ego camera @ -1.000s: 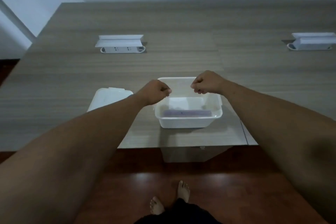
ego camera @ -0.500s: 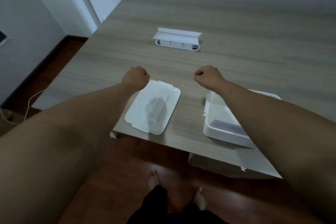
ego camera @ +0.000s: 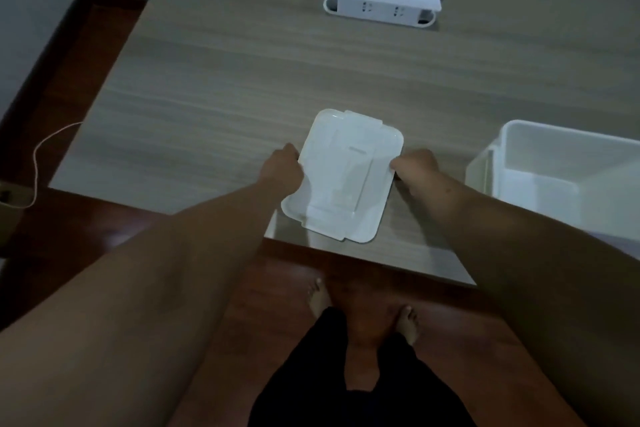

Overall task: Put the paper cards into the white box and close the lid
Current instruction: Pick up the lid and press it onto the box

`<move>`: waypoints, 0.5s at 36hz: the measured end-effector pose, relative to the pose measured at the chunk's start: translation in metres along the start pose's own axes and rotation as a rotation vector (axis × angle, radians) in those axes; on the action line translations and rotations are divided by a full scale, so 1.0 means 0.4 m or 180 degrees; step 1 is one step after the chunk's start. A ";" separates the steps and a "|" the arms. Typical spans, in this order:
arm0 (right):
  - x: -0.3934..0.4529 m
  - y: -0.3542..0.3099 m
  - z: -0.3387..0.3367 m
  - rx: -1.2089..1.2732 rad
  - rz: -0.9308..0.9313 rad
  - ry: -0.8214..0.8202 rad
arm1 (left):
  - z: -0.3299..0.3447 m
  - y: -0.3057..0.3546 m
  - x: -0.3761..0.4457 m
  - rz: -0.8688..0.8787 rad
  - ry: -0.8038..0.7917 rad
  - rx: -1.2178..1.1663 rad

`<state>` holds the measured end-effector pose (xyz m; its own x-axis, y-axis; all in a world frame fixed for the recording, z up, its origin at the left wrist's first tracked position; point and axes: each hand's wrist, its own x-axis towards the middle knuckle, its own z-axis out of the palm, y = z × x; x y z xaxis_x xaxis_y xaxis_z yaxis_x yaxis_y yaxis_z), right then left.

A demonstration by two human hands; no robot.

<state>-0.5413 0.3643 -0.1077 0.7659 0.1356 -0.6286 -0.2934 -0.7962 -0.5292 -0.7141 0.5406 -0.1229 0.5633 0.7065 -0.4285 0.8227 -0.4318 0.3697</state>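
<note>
The white lid (ego camera: 343,177) lies flat near the table's front edge, turned a little clockwise. My left hand (ego camera: 282,166) grips its left edge and my right hand (ego camera: 414,163) grips its right edge, fingers curled under the rim. The white box (ego camera: 554,139) stands open at the right, partly cut off by the frame edge. The paper cards are not visible from this angle; my right forearm covers the box's near side.
The wooden table (ego camera: 225,97) has a white pop-up socket unit (ego camera: 381,0) at the back. A thin cable (ego camera: 38,156) hangs over the dark floor at the left. My bare feet (ego camera: 320,298) stand below the table's front edge.
My view swung left from the box to the lid. Both hands moved from above the box down to the lid and took hold of its two long edges.
</note>
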 end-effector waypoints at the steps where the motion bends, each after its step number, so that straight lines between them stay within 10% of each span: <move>1: -0.001 -0.006 0.007 0.0359 0.0148 -0.0075 | 0.005 -0.002 0.004 0.0018 0.0015 -0.0037; 18: -0.097 -0.245 -0.256 0.2070 -0.0284 -0.0413 | -0.330 0.216 0.062 0.0827 0.0592 -0.0798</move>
<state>-0.4836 0.3767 0.0270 0.7401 0.2866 -0.6084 -0.5484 -0.2665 -0.7927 -0.6390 0.5949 0.0073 0.7077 0.6912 -0.1463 0.5977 -0.4754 0.6455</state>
